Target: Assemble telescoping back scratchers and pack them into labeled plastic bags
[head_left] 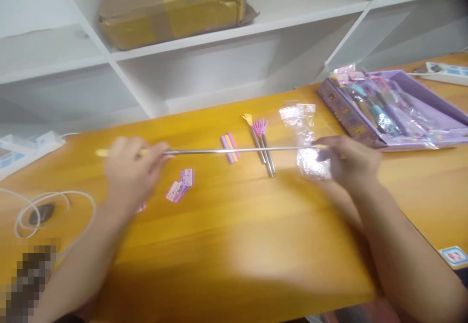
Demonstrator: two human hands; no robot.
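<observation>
Between my hands stretches a back scratcher (234,151), its thin metal rod drawn out long and nearly level above the table. My left hand (131,169) is closed round its pale yellow handle end. Closed on the other end is my right hand (349,162), which mostly hides the scratcher's tip. Behind the rod lie several shorter back scratchers with hand-shaped heads, a yellow one (247,118) and pink-purple ones (260,128). Left of them are loose purple, orange and pink handle pieces (230,148). Small printed cards (179,190) lie nearer my left hand.
Clear plastic bags (303,128) lie by my right hand. At the right stands a purple display box (347,113) with packaged items. White shelves (226,37) with a taped cardboard box (175,8) rise behind the table (204,259). A white cable (93,211) coils at left.
</observation>
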